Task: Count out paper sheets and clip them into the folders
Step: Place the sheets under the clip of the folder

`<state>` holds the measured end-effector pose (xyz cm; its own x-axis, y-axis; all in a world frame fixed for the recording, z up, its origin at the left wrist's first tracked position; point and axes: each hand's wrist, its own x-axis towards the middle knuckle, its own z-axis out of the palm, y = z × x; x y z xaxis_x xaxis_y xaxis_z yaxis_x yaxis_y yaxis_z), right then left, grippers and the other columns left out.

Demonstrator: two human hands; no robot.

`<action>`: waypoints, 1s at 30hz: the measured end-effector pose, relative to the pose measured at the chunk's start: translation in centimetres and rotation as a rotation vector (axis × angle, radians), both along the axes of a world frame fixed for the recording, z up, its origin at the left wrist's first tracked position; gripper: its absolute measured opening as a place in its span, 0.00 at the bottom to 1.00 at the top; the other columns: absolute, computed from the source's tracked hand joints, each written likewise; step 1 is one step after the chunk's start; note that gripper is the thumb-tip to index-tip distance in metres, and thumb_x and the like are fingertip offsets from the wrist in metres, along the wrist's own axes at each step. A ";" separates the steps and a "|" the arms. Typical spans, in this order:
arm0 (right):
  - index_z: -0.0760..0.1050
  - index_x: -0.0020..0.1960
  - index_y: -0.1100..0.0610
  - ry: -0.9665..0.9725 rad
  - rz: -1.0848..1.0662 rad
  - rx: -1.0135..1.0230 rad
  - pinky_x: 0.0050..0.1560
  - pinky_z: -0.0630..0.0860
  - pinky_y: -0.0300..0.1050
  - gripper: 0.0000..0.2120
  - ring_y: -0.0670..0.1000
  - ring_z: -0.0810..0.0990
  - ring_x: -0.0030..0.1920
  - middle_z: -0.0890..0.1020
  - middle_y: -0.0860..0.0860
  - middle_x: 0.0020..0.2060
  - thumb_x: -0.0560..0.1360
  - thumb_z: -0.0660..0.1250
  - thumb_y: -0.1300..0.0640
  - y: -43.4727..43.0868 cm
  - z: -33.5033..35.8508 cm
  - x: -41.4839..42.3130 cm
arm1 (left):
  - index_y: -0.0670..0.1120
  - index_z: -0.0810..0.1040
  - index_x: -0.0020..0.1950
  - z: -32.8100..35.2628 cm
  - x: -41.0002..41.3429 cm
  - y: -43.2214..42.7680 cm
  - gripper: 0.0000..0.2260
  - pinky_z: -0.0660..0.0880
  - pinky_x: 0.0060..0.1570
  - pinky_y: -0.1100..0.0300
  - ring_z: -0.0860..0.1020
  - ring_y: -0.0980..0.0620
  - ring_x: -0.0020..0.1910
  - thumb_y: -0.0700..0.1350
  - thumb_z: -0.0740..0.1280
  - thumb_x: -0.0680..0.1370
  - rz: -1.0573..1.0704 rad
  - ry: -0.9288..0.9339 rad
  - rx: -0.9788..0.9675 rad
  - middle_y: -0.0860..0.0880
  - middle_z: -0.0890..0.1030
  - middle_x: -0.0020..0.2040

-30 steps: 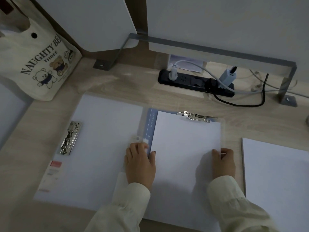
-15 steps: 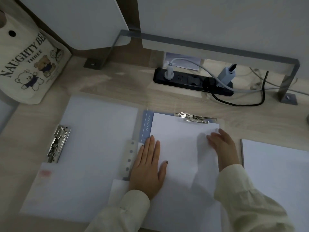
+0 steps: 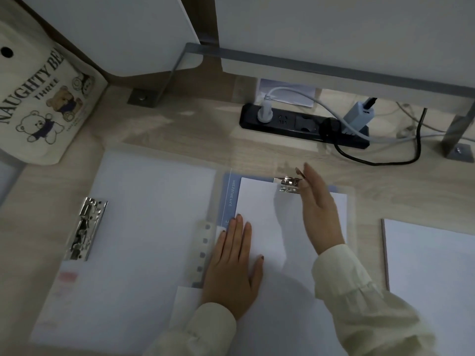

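Note:
An open pale-blue folder point(image 3: 229, 199) lies flat on the desk. White sheets point(image 3: 267, 217) rest on its right half, their top edge at the metal top clip point(image 3: 289, 185). My left hand point(image 3: 235, 263) presses flat on the sheets' left edge, fingers together. My right hand point(image 3: 317, 206) reaches to the top clip, fingers extended and touching its right end. The folder's left half point(image 3: 144, 227) carries a second metal side clip point(image 3: 86, 228) at its left edge. A stack of loose white paper point(image 3: 431, 273) sits to the right.
A cream tote bag point(image 3: 43, 98) with bear prints leans at the far left. A black power strip point(image 3: 303, 125) with plugs and trailing cables lies behind the folder. White panels on metal brackets point(image 3: 457, 140) rise along the desk's back edge.
My right hand has moved from the sheets' right edge up to the top clip. My left hand went from gripping the sheets' left edge to lying flat. The camera shifted slightly.

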<state>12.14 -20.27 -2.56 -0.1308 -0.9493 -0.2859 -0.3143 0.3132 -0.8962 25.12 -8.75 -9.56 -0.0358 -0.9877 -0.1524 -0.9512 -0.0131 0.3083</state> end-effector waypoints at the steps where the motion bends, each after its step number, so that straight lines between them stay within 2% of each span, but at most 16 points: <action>1: 0.63 0.71 0.50 0.089 0.064 -0.020 0.65 0.59 0.34 0.20 0.42 0.66 0.66 0.69 0.45 0.68 0.79 0.55 0.55 0.1 -0.2 0.5 | 0.42 0.59 0.74 0.0 0.1 0.0 0.28 0.46 0.73 0.59 0.54 0.50 0.74 0.56 0.48 0.79 0.002 -0.001 0.004 0.44 0.62 0.75; 4: 0.57 0.73 0.50 0.353 0.205 -0.086 0.72 0.56 0.40 0.23 0.46 0.58 0.73 0.61 0.47 0.73 0.79 0.55 0.52 0.8 -1.4 1.3 | 0.43 0.58 0.74 0.0 0.1 0.0 0.28 0.44 0.73 0.59 0.54 0.50 0.74 0.57 0.48 0.79 0.008 -0.003 0.020 0.45 0.62 0.75; 6: 0.55 0.74 0.49 0.536 0.298 -0.134 0.74 0.57 0.46 0.24 0.50 0.57 0.74 0.60 0.49 0.74 0.79 0.54 0.49 1.0 -2.4 1.2 | 0.44 0.57 0.74 -0.1 0.0 0.1 0.28 0.43 0.73 0.55 0.56 0.48 0.75 0.58 0.47 0.79 0.022 -0.002 0.029 0.46 0.61 0.75; 9: 0.59 0.73 0.53 0.742 0.382 -0.212 0.71 0.64 0.53 0.25 0.58 0.64 0.72 0.67 0.56 0.71 0.77 0.50 0.46 0.6 -3.5 1.0 | 0.45 0.56 0.74 -0.3 0.1 0.1 0.28 0.44 0.72 0.53 0.60 0.48 0.74 0.59 0.46 0.79 0.033 -0.005 0.038 0.46 0.61 0.75; 12: 0.65 0.70 0.56 0.852 0.423 -0.232 0.67 0.68 0.55 0.24 0.62 0.70 0.67 0.74 0.58 0.66 0.77 0.51 0.48 0.2 -4.1 1.2 | 0.44 0.57 0.74 -0.3 0.1 0.1 0.28 0.46 0.72 0.55 0.59 0.47 0.75 0.58 0.46 0.79 0.033 0.002 0.025 0.46 0.60 0.75; 20: 0.71 0.66 0.57 0.952 0.464 -0.217 0.62 0.72 0.57 0.22 0.63 0.75 0.63 0.77 0.60 0.62 0.76 0.52 0.51 0.2 -4.9 1.5 | 0.43 0.60 0.74 -0.2 0.0 0.0 0.27 0.47 0.72 0.57 0.55 0.51 0.74 0.57 0.49 0.79 0.026 0.028 -0.018 0.45 0.62 0.74; 25: 0.70 0.67 0.58 0.975 0.479 -0.187 0.64 0.69 0.57 0.23 0.62 0.73 0.65 0.76 0.60 0.63 0.76 0.51 0.51 0.2 -5.2 1.6 | 0.43 0.59 0.74 -0.3 0.0 0.0 0.27 0.47 0.73 0.58 0.54 0.51 0.74 0.57 0.48 0.79 0.016 0.012 -0.039 0.45 0.62 0.74; 27: 0.65 0.70 0.57 0.954 0.497 -0.182 0.69 0.62 0.55 0.26 0.62 0.68 0.69 0.72 0.60 0.67 0.76 0.48 0.49 0.4 -5.0 1.6 | 0.44 0.58 0.74 -0.5 0.0 -0.1 0.28 0.45 0.73 0.57 0.54 0.51 0.74 0.57 0.47 0.79 0.020 -0.028 -0.051 0.45 0.61 0.75; 30: 0.53 0.75 0.53 0.863 0.572 -0.159 0.74 0.47 0.49 0.29 0.57 0.53 0.76 0.58 0.57 0.75 0.75 0.40 0.45 0.4 -4.3 1.3 | 0.45 0.54 0.75 -0.9 0.1 -0.1 0.27 0.43 0.73 0.58 0.47 0.53 0.76 0.58 0.45 0.79 0.054 -0.062 -0.075 0.46 0.59 0.75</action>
